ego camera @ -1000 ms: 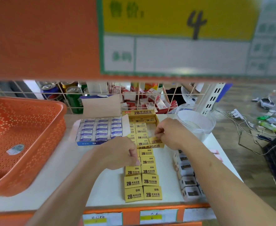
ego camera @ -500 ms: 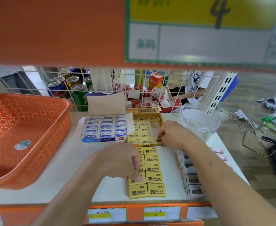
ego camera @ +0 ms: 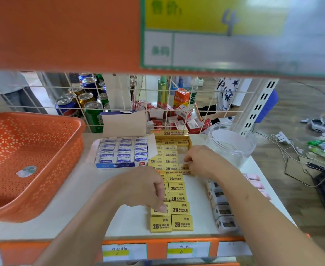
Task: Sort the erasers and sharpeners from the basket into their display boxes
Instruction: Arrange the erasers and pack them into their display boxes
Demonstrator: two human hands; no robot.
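Shelf (ego camera: 81, 198): eraser (ego camera: 158, 212) under left hand (ego camera: 140, 187) (fingertips)

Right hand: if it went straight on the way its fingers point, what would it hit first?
Probably the yellow erasers already packed in the yellow display box: the right hand points left across its open column. Depth is unclear.

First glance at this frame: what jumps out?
A double row of yellow 2B erasers runs down the middle of the shelf, the left hand curled onto one, the right hand at the yellow display box behind. A big orange basket fills the left.
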